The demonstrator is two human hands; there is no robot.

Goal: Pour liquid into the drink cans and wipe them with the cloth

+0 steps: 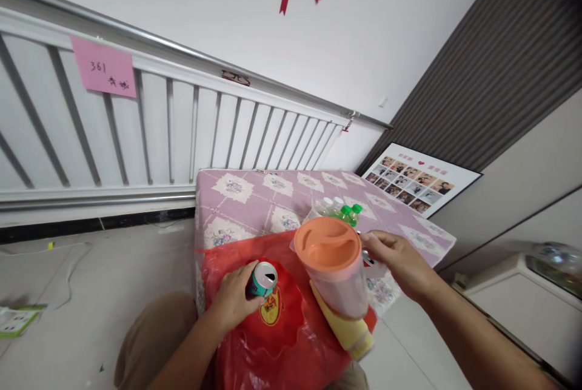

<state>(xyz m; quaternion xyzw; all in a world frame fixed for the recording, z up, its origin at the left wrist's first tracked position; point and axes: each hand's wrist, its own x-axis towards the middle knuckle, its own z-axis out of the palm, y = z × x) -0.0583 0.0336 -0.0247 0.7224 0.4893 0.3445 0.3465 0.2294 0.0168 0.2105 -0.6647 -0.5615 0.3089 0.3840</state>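
My left hand (234,296) is wrapped round a teal drink can (264,279) with a silver top and an opened mouth. The can is over a red scalloped tray (291,323) with a yellow emblem. My right hand (393,256) is closed at the handle side of a clear plastic pitcher (339,287) with an orange lid; the pitcher partly hides its fingers. Below the pitcher lies a folded yellow cloth (341,329). Part of a red-and-silver can (369,258) shows between the pitcher and my right hand.
Bottles with green caps (350,213) and white caps (331,203) stand behind the pitcher. A red plastic sheet (227,256) covers the near part of the table with its floral cloth (254,196). A white radiator (227,129) runs along the wall; a photo board (427,178) leans at right.
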